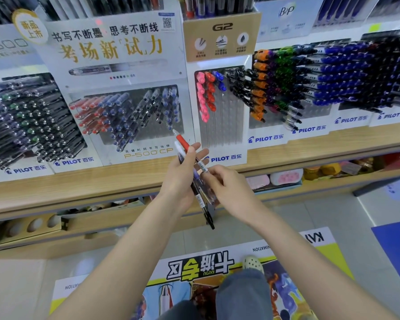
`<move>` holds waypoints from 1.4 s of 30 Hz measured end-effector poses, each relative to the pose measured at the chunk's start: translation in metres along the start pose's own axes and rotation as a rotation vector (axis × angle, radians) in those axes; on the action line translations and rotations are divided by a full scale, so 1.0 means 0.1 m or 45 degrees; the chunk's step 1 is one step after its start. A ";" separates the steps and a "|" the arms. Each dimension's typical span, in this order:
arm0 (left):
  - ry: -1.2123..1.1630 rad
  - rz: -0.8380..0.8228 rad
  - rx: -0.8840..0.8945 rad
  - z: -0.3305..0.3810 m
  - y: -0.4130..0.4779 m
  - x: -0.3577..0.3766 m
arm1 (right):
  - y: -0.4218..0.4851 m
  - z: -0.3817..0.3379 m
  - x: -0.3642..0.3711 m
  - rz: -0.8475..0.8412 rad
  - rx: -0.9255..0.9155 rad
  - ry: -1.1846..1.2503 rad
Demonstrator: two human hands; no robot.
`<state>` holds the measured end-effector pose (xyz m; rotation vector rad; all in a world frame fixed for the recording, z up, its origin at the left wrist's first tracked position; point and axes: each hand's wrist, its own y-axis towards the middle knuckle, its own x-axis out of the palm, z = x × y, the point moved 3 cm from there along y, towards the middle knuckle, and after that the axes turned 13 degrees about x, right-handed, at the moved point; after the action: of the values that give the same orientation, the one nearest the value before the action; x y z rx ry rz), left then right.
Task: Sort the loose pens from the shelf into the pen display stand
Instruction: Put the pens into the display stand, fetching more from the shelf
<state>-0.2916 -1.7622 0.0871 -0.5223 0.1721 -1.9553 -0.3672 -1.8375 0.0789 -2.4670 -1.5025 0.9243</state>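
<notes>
Long wooden shelf (pixel 79 188) carrying pen stand (pixel 219 144), red column part filled. In left hand (pixel 180 176), bundle of pens (pixel 200 199) gripped just in front; right hand (pixel 229 185) pinching one. Best drawn out singly, red pen (pixel 183 140) matched to red column, tip first.

Stationery shop: wooden shelf (pixel 79 188) lined with Pilot-branded pen display stands (pixel 219 125), G2 header card (pixel 222 27), P-500 promo poster (pixel 111 47), colour-sorted pens (pixel 346 75) in racks, advertising floor sticker (pixel 201 264).
</notes>
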 end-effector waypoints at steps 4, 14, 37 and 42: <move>0.001 -0.006 0.003 0.02 -0.03 -0.02 | 0.00 0.07 -0.12 0.169 -0.069 0.194; 0.050 0.172 -0.089 -0.04 -0.03 -0.09 | -0.16 0.01 -0.67 0.754 -0.293 0.429; -0.025 0.188 -0.113 -0.16 0.03 -0.09 | 0.26 -0.44 -0.45 0.988 -0.712 -0.390; -0.033 0.184 -0.115 -0.16 0.02 -0.06 | 0.33 -0.58 -0.37 0.992 -0.727 -0.509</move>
<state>-0.2945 -1.7594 0.0701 -0.5780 0.2750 -1.8055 -0.3223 -1.8724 0.1293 -3.5880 -0.9335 1.2911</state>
